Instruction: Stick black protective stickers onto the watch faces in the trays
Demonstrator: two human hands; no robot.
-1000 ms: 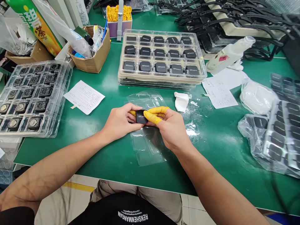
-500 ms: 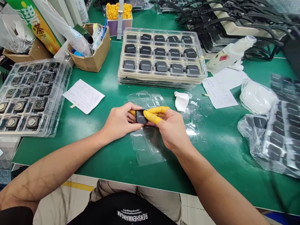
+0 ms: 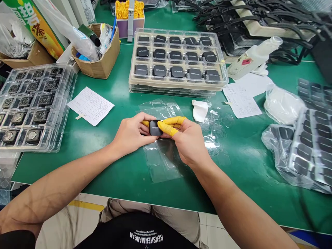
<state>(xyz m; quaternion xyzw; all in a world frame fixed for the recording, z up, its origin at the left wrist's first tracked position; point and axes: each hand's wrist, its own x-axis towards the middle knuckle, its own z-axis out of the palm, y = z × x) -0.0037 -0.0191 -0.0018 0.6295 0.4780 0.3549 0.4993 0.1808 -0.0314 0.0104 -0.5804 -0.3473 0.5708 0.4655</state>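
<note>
A small black smartwatch body [image 3: 154,128] with white lettering on its face is held between both hands above the bench. My left hand [image 3: 132,131] is closed round its left edge, with a yellow finger cot showing behind it. From the other side my right hand [image 3: 185,135] grips it, the yellow-covered thumb lying on the face and the fingers at the far edge. Beneath the hands lie clear film sheets [image 3: 162,169] with rounded-square outlines. A crumpled white cloth [image 3: 199,110] rests just beyond my right hand.
A stacked clear tray [image 3: 178,83] of black watch bodies stands at the back; another tray [image 3: 49,121] is at left. Around are a cardboard box [image 3: 103,65], paper slips [image 3: 90,105], a white bottle [image 3: 254,57], black straps [image 3: 259,20] and a bagged sheet of black pieces [image 3: 306,152].
The whole view has shifted slightly, so the bench items sit a little further left and higher. Both hands keep their hold on the watch body, which appears slightly turned.
</note>
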